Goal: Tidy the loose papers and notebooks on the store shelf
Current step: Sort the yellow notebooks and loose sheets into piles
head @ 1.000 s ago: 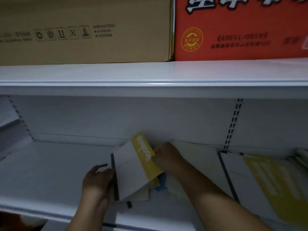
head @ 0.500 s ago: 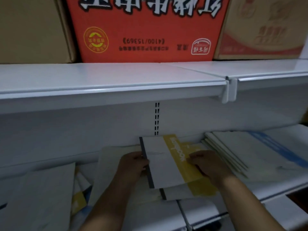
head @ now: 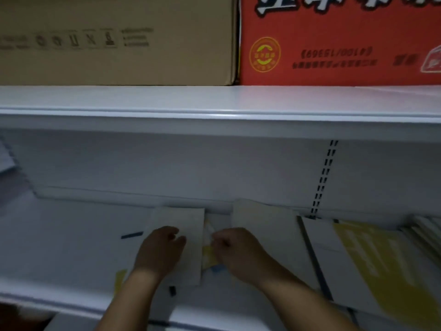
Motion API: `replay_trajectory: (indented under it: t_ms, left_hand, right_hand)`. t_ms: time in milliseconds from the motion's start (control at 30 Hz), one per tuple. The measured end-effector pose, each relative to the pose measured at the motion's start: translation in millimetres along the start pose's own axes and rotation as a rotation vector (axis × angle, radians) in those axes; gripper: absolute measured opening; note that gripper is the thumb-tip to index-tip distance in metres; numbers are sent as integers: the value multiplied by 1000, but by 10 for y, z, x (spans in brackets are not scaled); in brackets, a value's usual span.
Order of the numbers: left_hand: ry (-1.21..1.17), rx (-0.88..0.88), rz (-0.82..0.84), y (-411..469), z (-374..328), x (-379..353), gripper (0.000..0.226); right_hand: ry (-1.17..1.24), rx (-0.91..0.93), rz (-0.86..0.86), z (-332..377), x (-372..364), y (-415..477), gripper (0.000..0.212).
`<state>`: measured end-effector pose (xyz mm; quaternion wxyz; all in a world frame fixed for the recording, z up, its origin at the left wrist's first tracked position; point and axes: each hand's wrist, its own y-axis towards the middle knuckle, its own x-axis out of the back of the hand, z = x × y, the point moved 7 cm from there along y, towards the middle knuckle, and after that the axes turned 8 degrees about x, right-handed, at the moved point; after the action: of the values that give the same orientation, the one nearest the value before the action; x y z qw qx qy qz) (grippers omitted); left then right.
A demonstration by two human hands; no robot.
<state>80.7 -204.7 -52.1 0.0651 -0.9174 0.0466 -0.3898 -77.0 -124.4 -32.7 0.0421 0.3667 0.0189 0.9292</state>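
A plain white notebook lies flat on the white lower shelf, its far edge near the back wall. My left hand rests palm down on it. Just right of it, my right hand is closed, its fingers pinching the edge of a yellow and white notebook that sticks out from under the white one. A blue corner shows below my right hand. Another white notebook lies right of my hands, and a big white and yellow notebook further right.
A stack of white notebooks sits at the far right edge. The upper shelf overhangs close above, carrying a brown carton and a red carton. A dark strip lies left of my hands.
The view swung right to another notebook pile and back left. The yellow-banded notebook I held up a second ago is down; a plain white one now lies on top under my left hand.
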Motion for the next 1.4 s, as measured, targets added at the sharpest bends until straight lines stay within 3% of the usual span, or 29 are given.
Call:
replay_trajectory:
  t_ms: [67,100,133,200,367,467,633,733,933,1000,1100,1200,1300,1400]
  left_hand:
    - [93,93,-85,65,331,240,45]
    - [150,132,-93,79,459,306,47]
    - [221,164,-70,57,538,331,49]
    - [277,160,-34,33,597,320,53]
    - [30,206,-34,77,682,447,57]
    - [-406,289,0,77,795,561,35]
    - [-674,255,132,-22,514,491,22]
    - [-763,162,218,-85,114,304,17]
    - [-677,22,417,-219,-619,-395,5]
    - [-609,1,449,-246,-727,-580,9]
    - [-478,-23,469,-224,-701,-705,11]
    - [-455,-2,369,-134,-531,-543,11]
    - [-403,19,228,-61,-263,-240,33]
    - [-212,58,16,57,155,146,41]
  right_hand:
    - [92,-44,129,124,-388,86,26]
    - [120,-88,164,162,-500,99,44]
    - [149,-131,182,181,-578,114,53]
    - [229,-185,157,213,-616,139,52]
    - [562,-335,-38,135,-629,141,48]
    - [672,-366,-8,171,-731,108,41]
    - [601,-246,-104,150,-393,73,41]
    - [521,-253,-239,-91,128,-48,27]
    - [214,-290,-357,-639,975,-452,18]
    - [57,-341,-320,-794,1072,-529,37]
    - [-150,-387,-208,-943,1065,-561,20]
    - [-332,-367,-165,-824,995,-499,49]
    - [-332,-144,-262,-434,798,-283,47]
    - [-186,10,-205,-109,403,-20,43]
